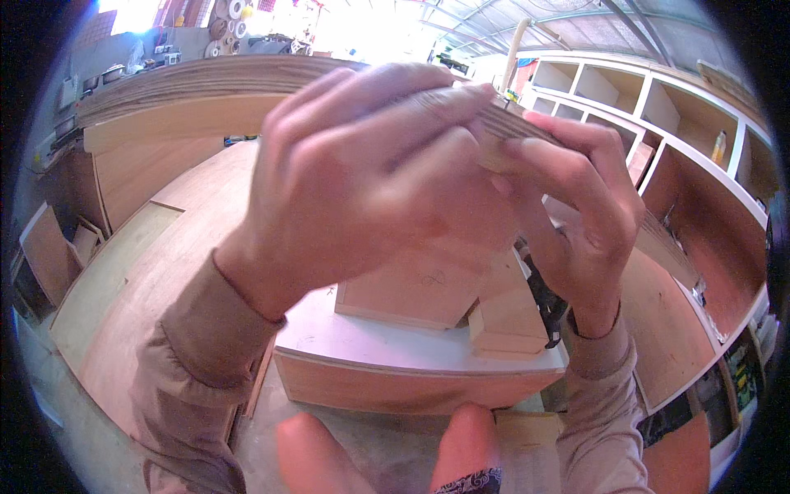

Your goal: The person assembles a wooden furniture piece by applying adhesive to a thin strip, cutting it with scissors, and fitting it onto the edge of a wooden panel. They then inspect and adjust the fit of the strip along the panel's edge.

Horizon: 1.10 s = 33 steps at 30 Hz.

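Note:
A pale plywood board (214, 80) with a layered edge spans the upper view, passing behind my left hand. My left hand (370, 173) is raised in front of it, blurred, with its fingers drawn together at the board's edge. Whatever lies between those fingertips is hidden. At the board's right-hand part, my right hand (580, 189) has its thumb and bent fingers closed around the layered edge. Below both hands, a wooden box (411, 288) rests on a white-topped bench (329, 337), and a smaller wooden block (510, 317) sits beside it.
Dark tool-like items (547, 300) lie by the block. Large plywood sheets (156, 280) spread out at the left. An open white-edged cabinet (699, 189) stands at the right, with a bottle (719, 146) on a shelf. My knees (465, 440) are close to the bench front.

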Tool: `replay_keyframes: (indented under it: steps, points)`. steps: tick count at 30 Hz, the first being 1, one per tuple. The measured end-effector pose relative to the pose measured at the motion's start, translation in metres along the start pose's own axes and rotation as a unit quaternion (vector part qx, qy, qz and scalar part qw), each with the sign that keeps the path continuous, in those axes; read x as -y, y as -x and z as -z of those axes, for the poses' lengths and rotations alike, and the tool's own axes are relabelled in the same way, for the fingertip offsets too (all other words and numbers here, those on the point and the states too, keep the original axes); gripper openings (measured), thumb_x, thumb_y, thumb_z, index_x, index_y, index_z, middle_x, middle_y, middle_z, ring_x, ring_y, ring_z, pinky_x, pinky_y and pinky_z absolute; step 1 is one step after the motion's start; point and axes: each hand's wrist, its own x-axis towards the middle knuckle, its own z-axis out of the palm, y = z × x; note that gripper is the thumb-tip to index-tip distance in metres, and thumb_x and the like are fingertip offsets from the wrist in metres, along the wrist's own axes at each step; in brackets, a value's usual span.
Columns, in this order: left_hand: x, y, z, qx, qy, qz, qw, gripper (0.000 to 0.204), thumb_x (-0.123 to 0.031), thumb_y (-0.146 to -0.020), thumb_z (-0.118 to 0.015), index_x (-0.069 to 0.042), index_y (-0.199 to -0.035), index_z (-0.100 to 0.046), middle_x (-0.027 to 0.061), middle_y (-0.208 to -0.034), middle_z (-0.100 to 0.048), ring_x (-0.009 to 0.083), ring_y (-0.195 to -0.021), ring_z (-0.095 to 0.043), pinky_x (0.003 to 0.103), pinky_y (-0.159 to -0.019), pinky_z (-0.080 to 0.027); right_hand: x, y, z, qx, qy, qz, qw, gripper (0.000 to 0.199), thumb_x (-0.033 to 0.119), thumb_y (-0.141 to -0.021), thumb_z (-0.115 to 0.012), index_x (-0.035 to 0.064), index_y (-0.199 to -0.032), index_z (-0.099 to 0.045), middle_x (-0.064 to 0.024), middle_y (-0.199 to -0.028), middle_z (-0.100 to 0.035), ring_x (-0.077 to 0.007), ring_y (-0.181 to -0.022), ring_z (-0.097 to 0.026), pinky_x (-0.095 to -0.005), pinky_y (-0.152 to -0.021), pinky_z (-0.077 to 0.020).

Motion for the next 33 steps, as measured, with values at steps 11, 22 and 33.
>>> replay_keyframes:
  steps: [11, 22, 33]
  points:
    - [0.003, 0.011, -0.044, -0.161, 0.096, 0.036, 0.982, 0.020, -0.036, -0.071, -0.075, -0.018, -0.063, -0.072, -0.0010, -0.068, -0.069, 0.0220, -0.083, -0.068, 0.039, -0.066, -0.053, 0.011, 0.019, -0.011, 0.000, 0.063, -0.097, 0.993, 0.033, 0.017, -0.104, -0.069, 0.0026, -0.133, -0.067, -0.0187, -0.138, -0.068, -0.0306, -0.127, -0.067, -0.0434, -0.110, -0.0523]
    - [0.000, 0.012, -0.035, -0.137, 0.138, 0.050, 0.980, 0.019, -0.034, -0.066, -0.074, -0.015, -0.065, -0.078, -0.0031, -0.069, -0.070, 0.0234, -0.080, -0.062, 0.036, -0.065, -0.046, 0.008, -0.005, -0.020, 0.024, 0.005, 0.009, 1.000, 0.056, 0.034, -0.096, -0.089, 0.0032, -0.136, -0.065, -0.0133, -0.125, -0.061, -0.0276, -0.114, -0.066, -0.0404, -0.093, -0.0573]
    - [0.020, -0.001, 0.010, 0.107, -0.047, -0.024, 0.993, 0.026, -0.016, -0.070, -0.087, -0.010, -0.094, -0.079, 0.0082, -0.104, -0.077, 0.0304, -0.099, -0.070, 0.040, -0.081, -0.059, 0.020, 0.012, -0.009, 0.038, 0.010, -0.068, 0.997, 0.037, 0.005, -0.093, -0.083, 0.0075, -0.130, -0.076, -0.0245, -0.136, -0.065, -0.0345, -0.112, -0.073, -0.0393, -0.089, -0.0643]
